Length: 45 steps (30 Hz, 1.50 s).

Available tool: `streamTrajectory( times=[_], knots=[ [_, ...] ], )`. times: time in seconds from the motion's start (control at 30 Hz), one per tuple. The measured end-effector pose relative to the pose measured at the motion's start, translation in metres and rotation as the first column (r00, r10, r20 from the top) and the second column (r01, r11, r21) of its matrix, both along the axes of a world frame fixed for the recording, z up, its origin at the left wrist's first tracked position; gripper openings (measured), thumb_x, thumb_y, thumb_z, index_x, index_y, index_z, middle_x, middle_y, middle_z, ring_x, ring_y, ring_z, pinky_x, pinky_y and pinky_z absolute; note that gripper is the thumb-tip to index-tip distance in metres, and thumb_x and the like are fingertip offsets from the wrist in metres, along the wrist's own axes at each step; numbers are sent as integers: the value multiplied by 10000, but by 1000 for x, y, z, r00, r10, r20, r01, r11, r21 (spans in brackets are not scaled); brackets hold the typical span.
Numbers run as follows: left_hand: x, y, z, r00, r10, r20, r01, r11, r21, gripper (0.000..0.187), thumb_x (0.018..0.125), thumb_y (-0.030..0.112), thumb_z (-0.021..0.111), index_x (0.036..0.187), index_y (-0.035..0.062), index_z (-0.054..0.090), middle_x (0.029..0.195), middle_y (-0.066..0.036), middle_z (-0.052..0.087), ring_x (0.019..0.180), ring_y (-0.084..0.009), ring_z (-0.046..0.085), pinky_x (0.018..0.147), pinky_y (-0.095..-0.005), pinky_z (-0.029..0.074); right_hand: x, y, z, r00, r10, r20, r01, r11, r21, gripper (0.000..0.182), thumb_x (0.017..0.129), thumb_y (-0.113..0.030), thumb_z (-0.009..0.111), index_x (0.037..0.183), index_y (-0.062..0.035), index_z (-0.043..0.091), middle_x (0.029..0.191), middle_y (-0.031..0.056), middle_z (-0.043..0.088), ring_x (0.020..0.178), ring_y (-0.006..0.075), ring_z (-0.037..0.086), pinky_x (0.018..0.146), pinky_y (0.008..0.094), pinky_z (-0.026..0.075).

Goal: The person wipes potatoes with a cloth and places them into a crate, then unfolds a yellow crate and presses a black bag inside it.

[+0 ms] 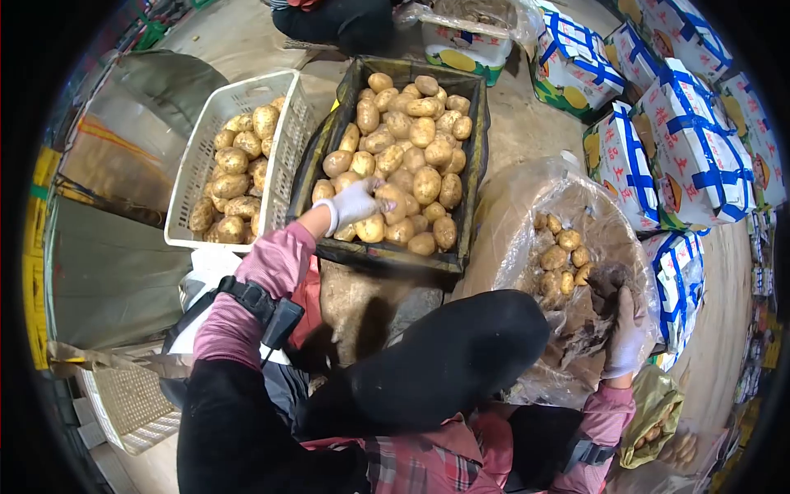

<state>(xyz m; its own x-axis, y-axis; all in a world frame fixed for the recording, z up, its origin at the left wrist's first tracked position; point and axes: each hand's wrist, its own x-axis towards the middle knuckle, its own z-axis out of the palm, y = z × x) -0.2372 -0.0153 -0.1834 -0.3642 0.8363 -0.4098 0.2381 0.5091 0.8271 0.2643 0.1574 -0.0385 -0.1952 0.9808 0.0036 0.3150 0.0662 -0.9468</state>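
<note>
My left hand [355, 206], in a pale glove, reaches over the front left part of a black-lined crate [473, 156] full of potatoes. Its fingers are on a potato [390, 196] there. To the left stands a white plastic basket [284, 123] holding more potatoes [233, 160]. My right hand [627, 333], gloved too, is at the right side of a plastic-lined container [514, 206], its fingers closed on dark crumpled material [594, 309]. Several smaller potatoes [555, 258] lie inside that container, beside the material.
Taped cartons [695, 140] are stacked at the right. Another lined box [465, 53] and a person [337, 20] are at the top. An olive bag [650, 412] lies at the lower right, a beige basket [136, 403] at the lower left. My knee [485, 329] is in front.
</note>
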Motion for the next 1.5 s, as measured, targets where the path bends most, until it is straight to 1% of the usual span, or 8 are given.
streamTrajectory(
  times=[0.27, 0.5, 0.6, 0.73, 1.07, 1.27, 1.33, 1.5],
  knots=[
    [44, 71, -8, 784, -482, -392, 347, 863, -367, 553, 938, 445, 615, 1295, 24, 581, 1213, -226, 653, 1152, -380, 613, 965, -421, 485, -53, -15, 16, 997, 52, 63, -53, 998, 22, 275, 965, -125, 626, 1183, 43, 617, 1053, 38, 665, 951, 91, 575, 879, 247, 468],
    [46, 73, -13, 860, -200, -469, 103, 969, -225, 476, 895, 467, 656, 995, 4, 697, 987, -198, 708, 942, -352, 681, 826, -437, 521, -64, -17, 29, 988, 123, 92, -126, 992, 24, 300, 961, -125, 629, 1195, 61, 604, 1078, 62, 665, 969, 96, 580, 887, 246, 468],
    [35, 63, -30, 986, 160, 45, -159, 987, -24, 485, 943, 503, 601, 1073, 40, 668, 995, -120, 705, 949, -251, 691, 824, -412, 536, -58, -16, 31, 982, 142, -122, -156, 980, -120, 337, 965, -123, 611, 1258, 39, 577, 1134, 77, 667, 1016, 123, 610, 914, 263, 480],
    [66, 32, 44, 461, 201, 864, -418, 909, 11, 426, 1035, 428, 466, 1166, 44, 595, 1136, -131, 653, 1046, -253, 673, 827, -437, 590, -65, -31, 54, 885, 192, -424, -335, 895, -295, 451, 926, -37, 580, 1365, 14, 491, 1216, 105, 642, 1086, 188, 637, 957, 311, 501],
    [80, -19, 69, 147, 14, 989, -490, 870, 60, 515, 1036, 395, 469, 1385, 16, 467, 1225, -186, 626, 973, -363, 678, 816, -357, 619, -38, -29, 45, 883, 190, -428, -282, 946, -161, 533, 873, 48, 585, 1391, 3, 472, 1272, 89, 607, 1094, 183, 624, 961, 318, 501],
    [10, -54, -50, 932, 343, 116, -361, 859, 363, 524, 994, 324, 598, 1417, 40, 476, 1257, -145, 638, 1122, -303, 635, 978, -402, 518, -30, -36, 49, 911, 88, -402, -168, 971, -170, 445, 888, 20, 602, 1325, 31, 516, 1201, 97, 641, 1060, 177, 629, 950, 306, 501],
    [2, -70, -42, 836, -6, -548, 2, 1000, -8, 559, 940, 340, 667, 1393, 43, 529, 1305, -176, 612, 1228, -289, 580, 1053, -348, 442, -27, -34, 47, 924, 31, -381, -102, 981, -168, 441, 890, 14, 604, 1323, 27, 521, 1201, 97, 640, 1053, 175, 629, 945, 297, 496],
    [11, -56, -24, 755, -185, -629, 73, 977, -200, 678, 899, 514, 625, 1397, 66, 523, 1403, -235, 509, 1331, -387, 452, 1107, -443, 357, -21, -24, 30, 938, 43, -344, -120, 971, -205, 515, 906, -26, 612, 1388, 47, 447, 1291, 113, 583, 1163, 202, 579, 1011, 313, 456]
  ],
)
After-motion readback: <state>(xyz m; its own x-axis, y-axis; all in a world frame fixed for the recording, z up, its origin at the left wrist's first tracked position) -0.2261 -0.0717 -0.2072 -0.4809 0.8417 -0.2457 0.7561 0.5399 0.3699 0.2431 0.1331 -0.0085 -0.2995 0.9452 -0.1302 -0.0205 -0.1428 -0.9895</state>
